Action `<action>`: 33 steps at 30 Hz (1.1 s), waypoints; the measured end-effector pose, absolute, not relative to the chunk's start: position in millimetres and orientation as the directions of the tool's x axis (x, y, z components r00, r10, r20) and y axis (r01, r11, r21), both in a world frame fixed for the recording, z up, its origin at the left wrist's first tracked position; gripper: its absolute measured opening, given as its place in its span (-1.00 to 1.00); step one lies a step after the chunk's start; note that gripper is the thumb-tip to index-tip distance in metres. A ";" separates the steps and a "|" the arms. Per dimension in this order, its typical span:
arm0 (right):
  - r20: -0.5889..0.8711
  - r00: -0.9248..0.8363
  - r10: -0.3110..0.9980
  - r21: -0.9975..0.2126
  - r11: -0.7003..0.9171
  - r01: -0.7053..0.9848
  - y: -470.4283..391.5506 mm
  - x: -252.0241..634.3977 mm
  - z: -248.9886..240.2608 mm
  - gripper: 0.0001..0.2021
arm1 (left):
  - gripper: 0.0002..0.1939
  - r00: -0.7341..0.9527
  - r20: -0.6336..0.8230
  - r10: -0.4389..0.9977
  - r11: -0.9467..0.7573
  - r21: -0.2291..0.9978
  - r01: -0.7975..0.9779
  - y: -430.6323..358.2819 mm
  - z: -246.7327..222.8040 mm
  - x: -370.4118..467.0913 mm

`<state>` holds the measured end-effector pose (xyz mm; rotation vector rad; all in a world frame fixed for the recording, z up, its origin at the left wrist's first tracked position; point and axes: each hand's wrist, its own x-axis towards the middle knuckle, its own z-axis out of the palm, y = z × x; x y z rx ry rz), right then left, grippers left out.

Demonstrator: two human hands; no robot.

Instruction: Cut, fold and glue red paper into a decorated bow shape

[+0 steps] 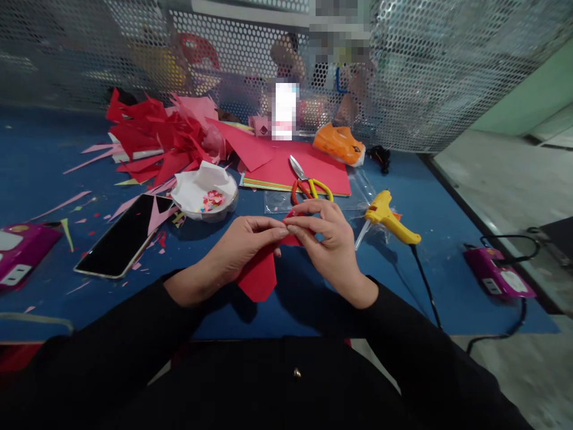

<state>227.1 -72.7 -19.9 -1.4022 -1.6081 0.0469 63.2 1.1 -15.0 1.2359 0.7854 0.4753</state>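
Between my two hands, above the front of the blue table, is a piece of red paper [258,279]. My left hand [246,242] is closed on it, thumb and fingers pinching its upper part while the lower end hangs below the palm. Fingertips of my right hand [329,239] pinch the same paper close to the left thumb, so the spot between them is mostly hidden. Just beyond the hands lie scissors [310,182] with red and yellow handles, resting on a stack of coloured paper [268,161], red sheet uppermost.
A yellow glue gun [391,220] and a purple power strip [499,272] with cords lie right. Left are a phone [123,239], a bowl [230,200] of paper bits, red scraps [152,134] and another purple power strip [29,254]. A perforated metal screen [416,77] stands behind.
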 end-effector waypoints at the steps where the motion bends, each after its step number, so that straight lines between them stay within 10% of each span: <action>1: 0.615 0.124 0.779 -0.573 0.334 0.748 -73.0 226.6 -19.7 -0.86 | -0.80 0.659 -0.255 0.708 0.268 0.960 0.083 1.2 -15.2 63.0; 33: 0.720 0.053 0.692 -0.387 0.336 0.859 -75.5 220.3 -22.6 -0.81 | -0.75 0.601 -0.188 0.777 0.210 0.977 0.034 0.2 -16.0 65.5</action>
